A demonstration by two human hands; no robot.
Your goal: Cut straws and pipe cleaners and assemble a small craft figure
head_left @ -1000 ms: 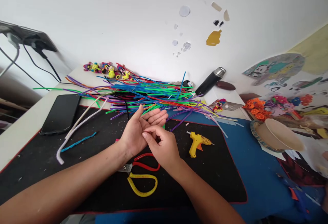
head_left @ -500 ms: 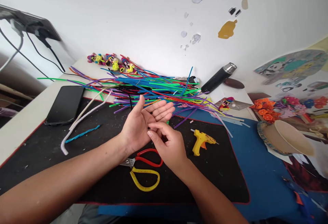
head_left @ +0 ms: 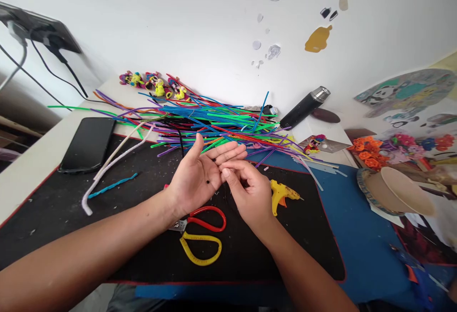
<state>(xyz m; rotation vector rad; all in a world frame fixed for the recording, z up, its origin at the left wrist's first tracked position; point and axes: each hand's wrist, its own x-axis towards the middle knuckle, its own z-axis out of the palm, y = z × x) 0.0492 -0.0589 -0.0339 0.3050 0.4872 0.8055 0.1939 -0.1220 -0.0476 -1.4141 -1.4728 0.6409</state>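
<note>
Left hand [head_left: 194,181]: palm up, fingers extended and apart from the thumb, a small black bit [head_left: 208,182] lying on the palm. Right hand [head_left: 252,195]: thumb and index finger together in a pinch against the left hand's fingers; cannot tell from here what, if anything, sits in the pinch. Both hands are above the black mat [head_left: 293,245].

Scissors [head_left: 203,249] below the hands, 1 red handle and 1 yellow, blades running under the left wrist. Yellow glue gun [head_left: 280,193] just beside the right hand, its rear hidden behind that hand. Beyond the fingers, a dense heap of coloured pipe cleaners [head_left: 214,121] spreads across the mat's far edge, leaving little room that way.

Left side: phone [head_left: 87,144] overlapping the mat's edge, with a bent white pipe cleaner [head_left: 102,176] beside it and a twisted blue piece [head_left: 112,186] nearer the left forearm. Most open room: right front of the mat, between scissors and the red-trimmed right edge, with blue tabletop [head_left: 346,216] past it. Black flask [head_left: 303,107] tilted near the wall; round bowl [head_left: 407,190] well off to the right, beyond the mat's border
</note>
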